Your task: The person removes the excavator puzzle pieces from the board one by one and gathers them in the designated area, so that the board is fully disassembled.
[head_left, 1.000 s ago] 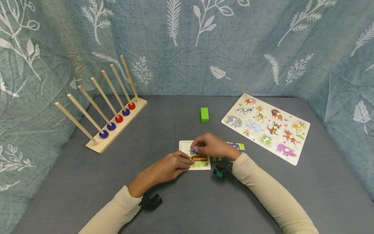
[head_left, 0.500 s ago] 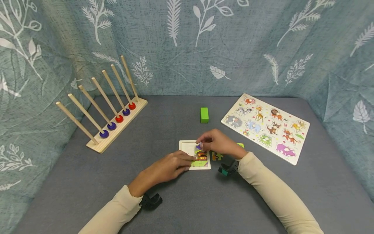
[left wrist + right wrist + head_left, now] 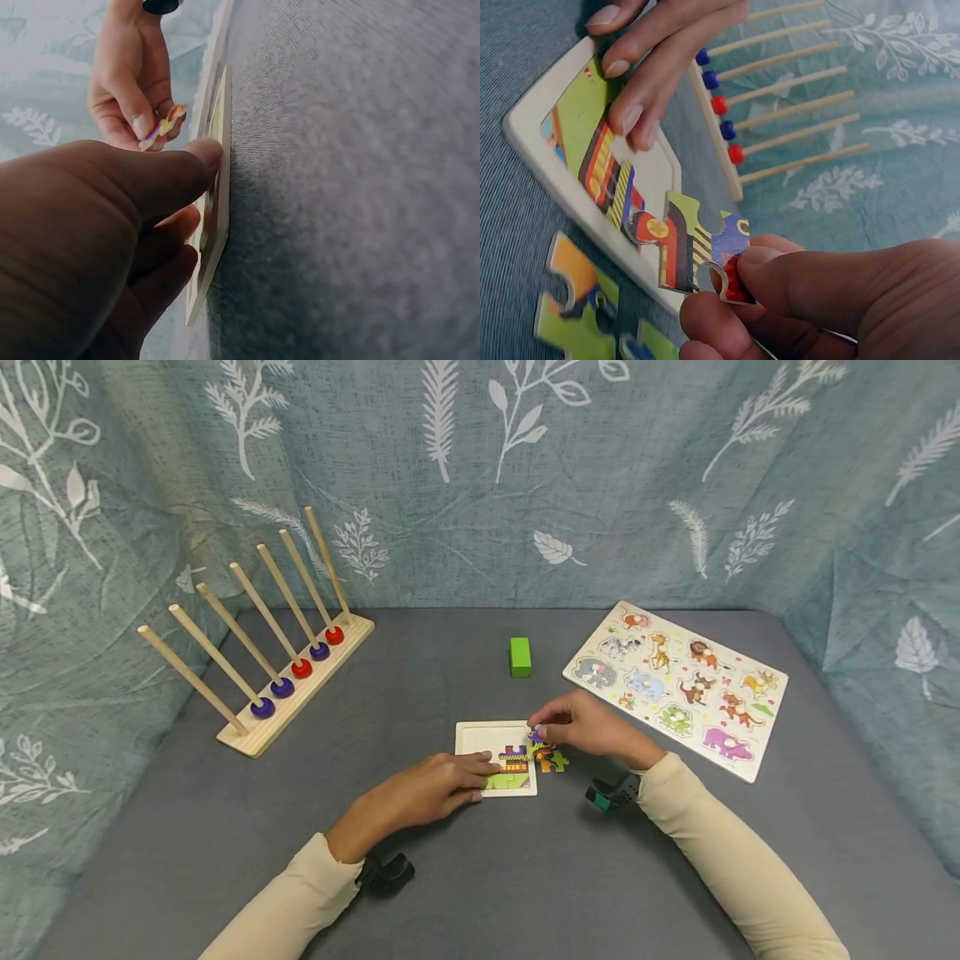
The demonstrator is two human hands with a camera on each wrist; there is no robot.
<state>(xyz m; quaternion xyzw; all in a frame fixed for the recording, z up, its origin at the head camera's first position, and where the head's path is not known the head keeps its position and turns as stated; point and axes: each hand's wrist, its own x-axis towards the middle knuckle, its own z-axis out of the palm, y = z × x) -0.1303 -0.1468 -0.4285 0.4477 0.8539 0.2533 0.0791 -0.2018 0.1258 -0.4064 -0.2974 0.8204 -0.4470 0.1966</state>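
My right hand [image 3: 588, 727] pinches a jigsaw piece [image 3: 694, 244], printed red, blue, green and striped yellow and black, between thumb and fingers. It holds the piece above the table, by the right edge of a pale wooden puzzle tray [image 3: 468, 739]. Joined pieces [image 3: 604, 169] with a green strip and a red-orange vehicle picture fill the tray's near right part. On the tray and those pieces rest the extended fingers of my left hand [image 3: 442, 781]; in the left wrist view its thumb [image 3: 202, 154] lies at the tray's edge. Loose jigsaw pieces [image 3: 577, 307] lie just right of the tray.
A green block [image 3: 521, 657] stands behind the tray. To the right lies an animal peg puzzle board [image 3: 675, 689]. At the far left stands a wooden peg rack [image 3: 258, 739] with red and blue rings. A patterned curtain [image 3: 480, 527] hangs along the back edge.
My right hand has moved right, carrying the jigsaw piece from over the tray to its right edge. The left hand has stayed at the tray. The head view has shifted slightly.
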